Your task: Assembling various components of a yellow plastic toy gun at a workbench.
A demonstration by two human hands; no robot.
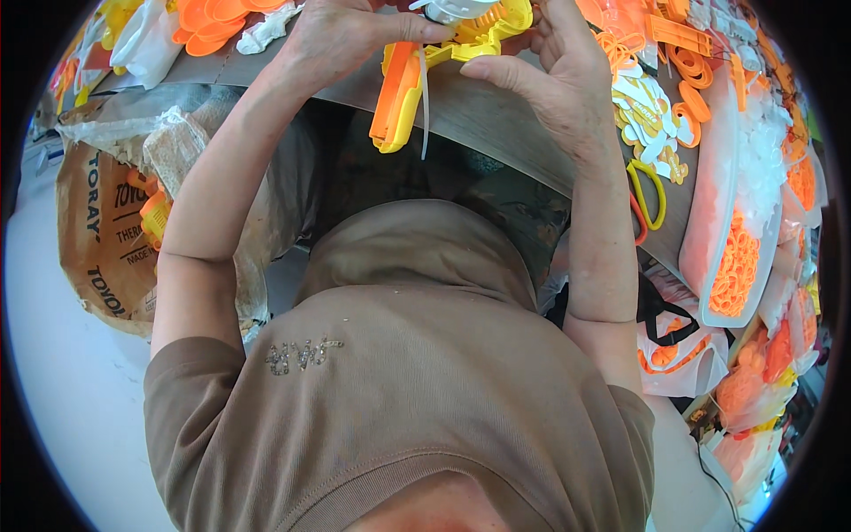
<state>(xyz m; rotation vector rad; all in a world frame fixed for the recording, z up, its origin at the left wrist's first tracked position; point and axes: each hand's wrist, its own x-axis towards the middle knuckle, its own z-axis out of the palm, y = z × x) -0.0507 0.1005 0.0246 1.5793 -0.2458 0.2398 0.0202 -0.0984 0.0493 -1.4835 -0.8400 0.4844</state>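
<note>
Near the top edge, over the table (492, 111), both my hands are closed on a yellow plastic toy housing (483, 44) with an orange-and-yellow handle (396, 106) hanging down. My left hand (341, 40) grips its left side, thumb laid across the top. On the other side my right hand (563, 80) holds it, with the thumb along the lower rim. A clear whitish round part (456, 9) sits in the housing between my hands. Beside the handle dangles a thin white strip (425, 111). The fingertips of my left hand are partly cut off by the frame edge.
Orange discs (213, 22) lie at the far left. To the right are white-and-gold flat cut-outs (649, 120), scissors with yellow and red handles (656, 195), and a clear bin (716, 321) of orange rings and white pieces. A brown paper sack (97, 222) stands at left.
</note>
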